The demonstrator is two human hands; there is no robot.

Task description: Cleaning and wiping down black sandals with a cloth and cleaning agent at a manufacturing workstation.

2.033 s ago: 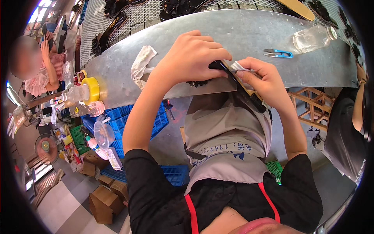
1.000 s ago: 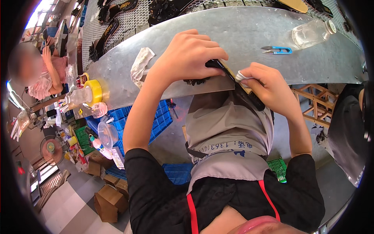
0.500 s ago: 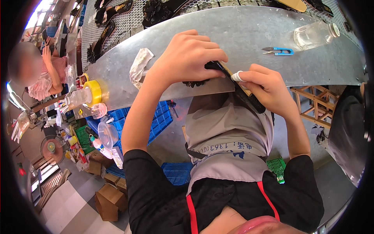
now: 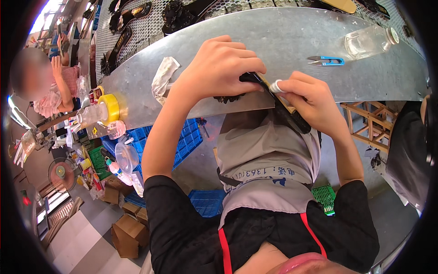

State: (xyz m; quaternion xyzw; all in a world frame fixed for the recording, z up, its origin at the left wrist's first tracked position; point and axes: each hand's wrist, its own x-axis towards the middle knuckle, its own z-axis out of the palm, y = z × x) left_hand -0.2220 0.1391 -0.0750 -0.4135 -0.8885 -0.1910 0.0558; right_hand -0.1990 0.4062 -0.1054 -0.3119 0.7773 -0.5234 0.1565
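Note:
My left hand (image 4: 223,68) is closed around one end of a black sandal (image 4: 292,118), which slants over the table's near edge toward my apron. A dark frilly ornament (image 4: 229,98) shows below that hand, and a tan strip runs along part of the sandal. My right hand (image 4: 310,96) pinches a small white wad of cloth (image 4: 275,86) against the sandal's tan edge. What the fingers of my left hand cover is hidden.
On the metal table (image 4: 283,41) lie blue thread snips (image 4: 326,60), a clear bottle (image 4: 370,42), a crumpled white cloth (image 4: 165,76) and yellow tape (image 4: 109,109). Black sandals (image 4: 187,16) rest on the mesh beyond. Another person (image 4: 50,86) sits at left; dark clothing (image 4: 406,150) shows at right.
My right hand has shifted slightly up and left, and the white wad has moved a little along the sandal's edge. My left hand keeps its hold almost unmoved.

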